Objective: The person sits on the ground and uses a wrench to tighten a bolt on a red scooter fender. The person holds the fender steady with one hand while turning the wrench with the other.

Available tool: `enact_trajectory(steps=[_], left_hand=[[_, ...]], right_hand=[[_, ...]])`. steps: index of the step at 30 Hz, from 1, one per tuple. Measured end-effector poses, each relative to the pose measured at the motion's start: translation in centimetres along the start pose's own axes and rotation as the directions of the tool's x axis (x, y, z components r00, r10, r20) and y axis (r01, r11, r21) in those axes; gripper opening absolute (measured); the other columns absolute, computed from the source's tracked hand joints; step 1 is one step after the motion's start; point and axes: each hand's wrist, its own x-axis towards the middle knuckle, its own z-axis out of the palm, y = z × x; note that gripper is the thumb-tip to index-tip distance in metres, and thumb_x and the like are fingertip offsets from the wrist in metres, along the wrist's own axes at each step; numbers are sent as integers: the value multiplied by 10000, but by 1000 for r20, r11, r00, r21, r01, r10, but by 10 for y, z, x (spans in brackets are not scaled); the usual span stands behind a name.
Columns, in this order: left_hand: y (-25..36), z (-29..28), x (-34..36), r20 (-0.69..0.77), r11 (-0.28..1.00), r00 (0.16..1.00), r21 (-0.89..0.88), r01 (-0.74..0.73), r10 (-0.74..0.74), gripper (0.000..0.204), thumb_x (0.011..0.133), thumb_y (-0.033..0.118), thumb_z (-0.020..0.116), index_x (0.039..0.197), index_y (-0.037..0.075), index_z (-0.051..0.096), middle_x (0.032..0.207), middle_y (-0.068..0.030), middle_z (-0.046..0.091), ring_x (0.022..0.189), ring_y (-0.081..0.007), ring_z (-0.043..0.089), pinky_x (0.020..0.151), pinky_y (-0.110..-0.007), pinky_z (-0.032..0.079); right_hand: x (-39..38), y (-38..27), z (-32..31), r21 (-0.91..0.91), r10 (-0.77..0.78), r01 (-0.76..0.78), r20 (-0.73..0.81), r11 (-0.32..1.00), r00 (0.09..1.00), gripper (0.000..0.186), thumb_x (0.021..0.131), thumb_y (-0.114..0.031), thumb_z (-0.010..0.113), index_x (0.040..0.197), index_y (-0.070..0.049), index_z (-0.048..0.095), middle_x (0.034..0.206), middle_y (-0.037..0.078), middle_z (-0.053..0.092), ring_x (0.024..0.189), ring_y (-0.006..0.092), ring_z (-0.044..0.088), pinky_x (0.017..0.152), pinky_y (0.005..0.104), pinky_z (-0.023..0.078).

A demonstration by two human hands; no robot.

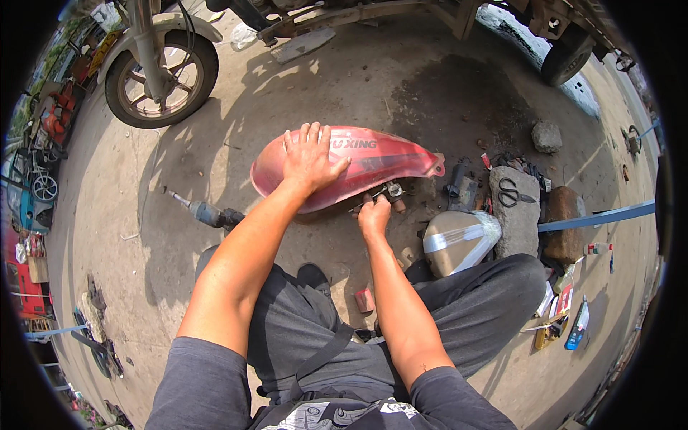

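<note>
A red motorcycle fuel tank (390, 159) lies on its side on the concrete in front of me, its narrow end with a mounting tab pointing right. My left hand (312, 163) rests flat on its upper face, fingers spread. Close to the tank's near edge, my right hand (374, 216) is closed around a thin metal tool (356, 208), whose kind I cannot make out. Just beyond those fingers, a small metal fitting (393, 190) sits by the tank's lower edge. The fingertips of my right hand are partly hidden.
A power tool (206, 213) lies left of the tank. To the right are a taped round part (451, 247), a stone slab (516, 215) with black scissors (512, 192), a brown block (564, 226) and a rock (547, 136). A motorcycle wheel (161, 79) stands at the far left.
</note>
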Motion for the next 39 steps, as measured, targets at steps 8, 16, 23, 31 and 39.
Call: enact_trajectory(steps=[8,16,23,31,39], left_hand=[[3,6,2,-13,1000,1000,-13,-2,2,867,884,654,599,1498,51,485,1557,-175,455,1476,-345,371,1180,-659,263],[4,4,3,-9,1000,1000,-9,-7,7,863,889,654,594,1498,52,483,1550,-174,461,1472,-344,372,1183,-664,259],[3,4,2,-22,1000,1000,-12,-11,11,860,889,654,594,1493,51,487,1552,-175,461,1477,-341,367,1180,-653,259],[1,4,3,-5,1000,1000,-1,-9,9,866,888,653,593,1502,53,481,1553,-172,464,1474,-341,374,1176,-648,262],[2,1,2,1,1000,1000,-8,-7,7,869,886,656,594,1503,53,481,1556,-173,459,1477,-339,372,1188,-642,258]], right_hand=[[7,25,-3,-463,-223,148,-111,874,968,210,1003,-148,652,943,52,647,819,202,722,770,253,757,568,394,592],[-2,-16,-18,387,205,-280,225,878,953,178,1064,-153,561,949,-24,601,853,88,673,628,132,604,524,296,573],[-6,-29,-20,532,224,-337,267,777,937,204,1072,-142,539,947,1,613,818,72,669,561,95,532,474,266,499],[-9,-25,-10,27,144,-148,122,989,982,117,1028,-66,566,979,36,595,839,159,683,749,271,725,626,425,600],[-13,17,-14,-544,-178,125,-45,830,983,233,989,-105,612,1148,65,601,891,318,698,869,501,703,760,541,552]])
